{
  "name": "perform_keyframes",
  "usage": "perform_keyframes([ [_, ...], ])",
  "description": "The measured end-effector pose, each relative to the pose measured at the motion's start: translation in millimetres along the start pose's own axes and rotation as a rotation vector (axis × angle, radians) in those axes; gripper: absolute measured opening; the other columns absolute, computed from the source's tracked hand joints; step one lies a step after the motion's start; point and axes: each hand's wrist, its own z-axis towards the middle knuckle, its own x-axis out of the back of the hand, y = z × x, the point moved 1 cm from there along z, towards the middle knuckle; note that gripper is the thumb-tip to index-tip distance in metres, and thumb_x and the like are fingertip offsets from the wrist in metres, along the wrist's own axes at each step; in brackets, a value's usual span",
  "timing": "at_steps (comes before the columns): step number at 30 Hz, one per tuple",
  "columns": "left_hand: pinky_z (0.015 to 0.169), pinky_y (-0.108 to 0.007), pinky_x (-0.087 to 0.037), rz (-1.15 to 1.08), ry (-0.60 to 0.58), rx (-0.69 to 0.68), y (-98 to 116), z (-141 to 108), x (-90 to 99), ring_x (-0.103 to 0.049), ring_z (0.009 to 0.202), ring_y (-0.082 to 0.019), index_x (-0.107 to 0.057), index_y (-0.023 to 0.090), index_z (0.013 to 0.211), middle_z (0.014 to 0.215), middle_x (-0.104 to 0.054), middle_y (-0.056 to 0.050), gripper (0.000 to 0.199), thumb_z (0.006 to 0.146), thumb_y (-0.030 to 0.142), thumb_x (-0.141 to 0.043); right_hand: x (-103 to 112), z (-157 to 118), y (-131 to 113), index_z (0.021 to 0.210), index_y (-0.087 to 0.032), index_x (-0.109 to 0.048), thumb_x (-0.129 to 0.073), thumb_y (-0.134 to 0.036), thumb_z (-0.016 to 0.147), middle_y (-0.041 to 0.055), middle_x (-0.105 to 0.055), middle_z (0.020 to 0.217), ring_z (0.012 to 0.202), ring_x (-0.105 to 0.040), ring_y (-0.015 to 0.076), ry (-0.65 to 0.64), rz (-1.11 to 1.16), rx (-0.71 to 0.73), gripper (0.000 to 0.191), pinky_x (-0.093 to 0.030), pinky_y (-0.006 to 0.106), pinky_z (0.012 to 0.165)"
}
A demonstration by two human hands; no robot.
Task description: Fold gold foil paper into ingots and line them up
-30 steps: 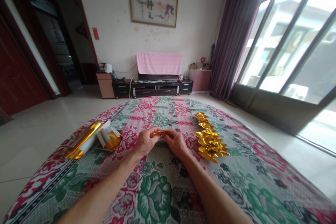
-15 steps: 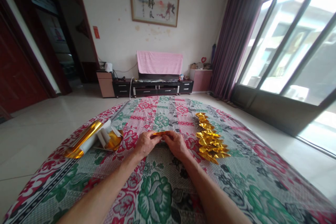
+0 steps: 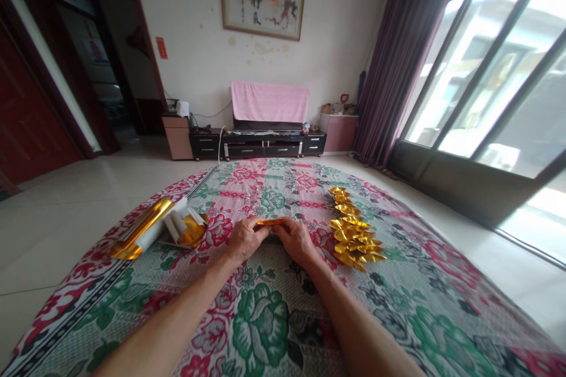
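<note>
A narrow strip of folded gold foil paper (image 3: 270,222) is stretched between my two hands, above the middle of the cloth. My left hand (image 3: 245,240) pinches its left end between thumb and fingers. At the other end, my right hand (image 3: 293,240) grips it the same way, with the fingertips of both hands close together. The fingers cover much of the strip, so its full shape is hidden. To the right lies a row of folded gold paper pieces (image 3: 357,235), pointed at their ends and overlapping one another.
A flowered cloth (image 3: 260,330) covers the rounded table. On its left lie curled gold-and-white paper sheets (image 3: 145,227) and a smaller pile of gold and white paper (image 3: 188,230). Beyond stand a low black cabinet (image 3: 265,150) and a pink cloth (image 3: 269,101) draped over something.
Both hands keep their pinch on the gold foil paper and have barely moved. The whole view has shifted slightly; the papers on the cloth lie as before.
</note>
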Motion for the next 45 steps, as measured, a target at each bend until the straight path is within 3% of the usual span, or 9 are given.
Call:
perform_keyframes([
  [9,0.063,-0.023,-0.046,-0.036,-0.019,-0.017,-1,1,-0.9,-0.062,0.065,-0.017,-0.070,0.019,0.082,0.069,-0.070,-0.002,0.023,0.073,0.036,-0.058,0,1,2,0.088,-0.018,-0.068,-0.050,-0.028,0.078,0.0007,-0.065,0.066,0.060,-0.056,0.0145,-0.010,-0.039,0.009,0.023,-0.041,0.024,0.058],
  [17,0.071,-0.025,-0.048,-0.145,-0.127,-0.017,-7,8,-1.2,-0.064,0.077,-0.018,-0.069,0.016,0.095,0.083,-0.072,-0.004,0.034,0.069,0.037,-0.062,1,1,-2,0.091,-0.018,-0.069,-0.051,-0.027,0.076,0.0012,-0.069,0.075,0.067,-0.059,0.0147,0.002,0.025,0.012,0.025,-0.045,0.025,0.066],
  [20,0.066,-0.025,-0.047,-0.079,-0.050,0.082,-5,8,-1.6,-0.064,0.072,-0.019,-0.071,0.016,0.087,0.073,-0.071,-0.004,0.029,0.068,0.035,-0.061,1,4,-3,0.088,-0.019,-0.070,-0.053,-0.026,0.073,-0.0006,-0.069,0.075,0.066,-0.058,0.0135,-0.012,0.058,-0.008,0.024,-0.045,0.025,0.067],
  [23,0.066,-0.025,-0.045,-0.024,0.016,0.129,5,6,-2.3,-0.065,0.076,-0.020,-0.071,0.019,0.084,0.076,-0.071,-0.004,0.025,0.068,0.035,-0.062,3,4,-4,0.085,-0.017,-0.070,-0.051,-0.027,0.072,-0.0013,-0.067,0.070,0.062,-0.057,0.0125,-0.021,0.113,-0.024,0.025,-0.044,0.023,0.062],
  [30,0.063,-0.024,-0.045,-0.026,0.022,0.126,29,-8,-4.6,-0.064,0.070,-0.018,-0.070,0.018,0.077,0.066,-0.069,-0.003,0.019,0.067,0.032,-0.062,12,-10,-3,0.085,-0.017,-0.070,-0.051,-0.030,0.071,-0.0033,-0.062,0.058,0.048,-0.048,0.0086,-0.011,0.169,-0.090,0.027,-0.036,0.018,0.046],
  [35,0.061,-0.023,-0.047,-0.277,-0.030,0.177,34,-12,-5.3,-0.065,0.074,-0.015,-0.063,0.017,0.106,0.089,-0.071,-0.004,0.040,0.067,0.024,-0.059,16,-19,-9,0.083,-0.018,-0.071,-0.053,-0.030,0.071,-0.0022,-0.064,0.060,0.052,-0.051,0.0105,0.059,0.172,-0.101,0.025,-0.040,0.020,0.051],
  [40,0.059,-0.024,-0.048,-0.418,-0.081,0.283,38,-11,-9.4,-0.066,0.075,-0.018,-0.065,0.013,0.095,0.077,-0.071,-0.006,0.032,0.070,0.032,-0.060,19,-22,-16,0.083,-0.020,-0.071,-0.053,-0.030,0.072,-0.0001,-0.070,0.073,0.065,-0.060,0.0147,0.070,0.208,-0.091,0.024,-0.048,0.026,0.065],
  [45,0.064,-0.027,-0.049,-0.582,-0.066,0.359,38,-8,-17.0,-0.066,0.070,-0.018,-0.066,0.012,0.087,0.072,-0.071,-0.006,0.028,0.064,0.028,-0.064,19,-22,-11,0.083,-0.018,-0.071,-0.051,-0.029,0.072,-0.0003,-0.068,0.068,0.060,-0.059,0.0138,0.113,0.226,-0.144,0.025,-0.047,0.024,0.060],
])
